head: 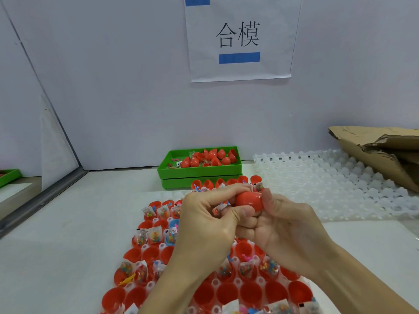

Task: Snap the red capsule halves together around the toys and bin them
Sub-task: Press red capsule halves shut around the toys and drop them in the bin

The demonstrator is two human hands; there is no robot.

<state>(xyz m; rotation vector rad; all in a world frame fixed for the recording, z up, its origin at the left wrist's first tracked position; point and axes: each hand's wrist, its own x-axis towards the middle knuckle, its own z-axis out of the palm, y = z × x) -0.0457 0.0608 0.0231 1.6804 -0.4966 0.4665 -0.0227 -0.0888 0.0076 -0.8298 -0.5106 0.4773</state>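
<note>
Near edge of the table: I see a tray of open red capsule halves (226,293) sitting in clear pockets, many already loaded with bagged toys (145,237); my forearms cross above it.

Left hand (210,225): fingers curled inward, thumb and forefinger pinching a small toy packet (220,208) against the open end of the capsule.

Right hand (285,225): fingers curled under and thumb upright, gripping the red capsule (249,201) from below and from its right side.

Capsule and fingers: it sits above the middle of the tray, held between both hands; the left fingertips arch over its top-left, the right thumb (268,201) presses its right end. I cannot tell whether the seam is closed, since fingers hide it.

Risk one: the packet's corner sticks out at the left; I judge it could get trapped in the seam and stop the halves from snapping.

Risk two: the shell looks glossy and rounded, so a squeeze off-axis could pop it out of my grip onto the loaded tray and knock bags loose.

Right of the tray: an empty clear pocket tray (328,177) lies beside it.

Far edge, against the wall: stacked green bins (199,174); the top one holds capsules (209,158) and some loose pieces.

Far right corner: flattened cardboard (381,150).

Wall: a paper sign (240,39).
</note>
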